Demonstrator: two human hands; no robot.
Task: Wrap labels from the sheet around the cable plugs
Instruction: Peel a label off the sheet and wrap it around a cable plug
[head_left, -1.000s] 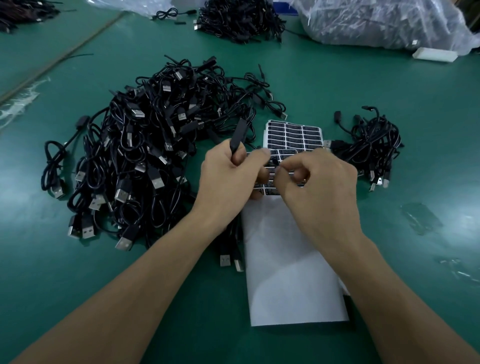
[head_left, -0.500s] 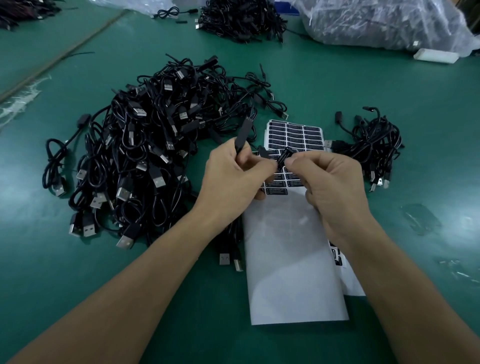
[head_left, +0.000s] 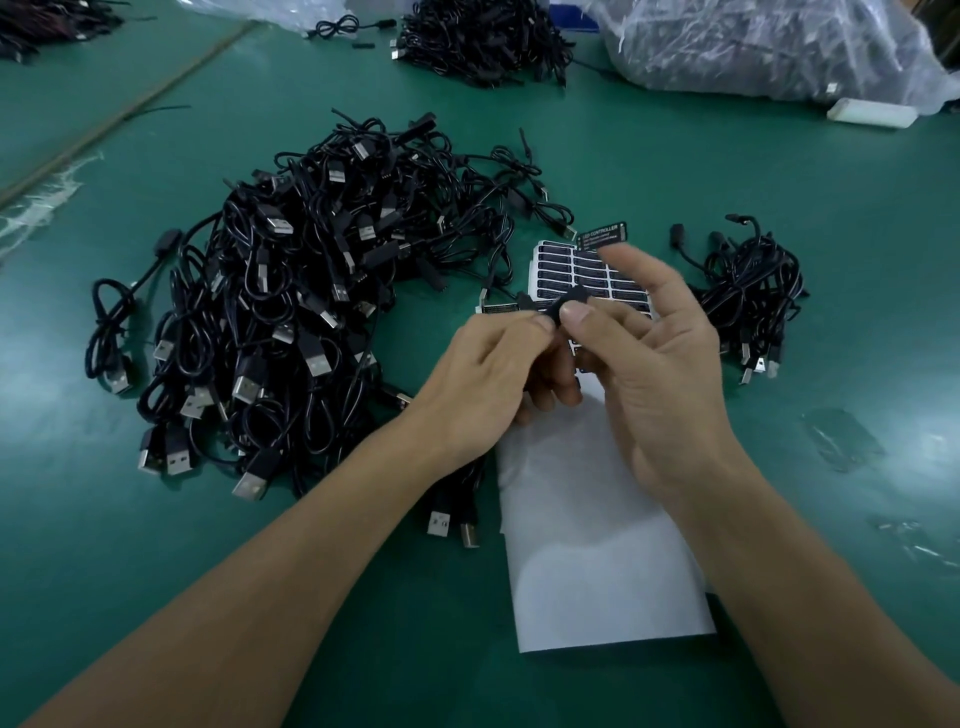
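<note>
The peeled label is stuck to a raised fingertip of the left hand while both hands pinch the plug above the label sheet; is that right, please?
Not quite: in the head view the peeled label sticks to a raised fingertip of the right hand, not the left hand. Both hands do pinch the plug above the label sheet.

Green table (head_left: 675, 156) in front of me. Big clear plastic bag (head_left: 753, 47) at the far right, white bar (head_left: 865, 113) just beside it. Clear film scraps (head_left: 841, 439) on my right, crumpled clear strip (head_left: 36, 202) far left.
</note>
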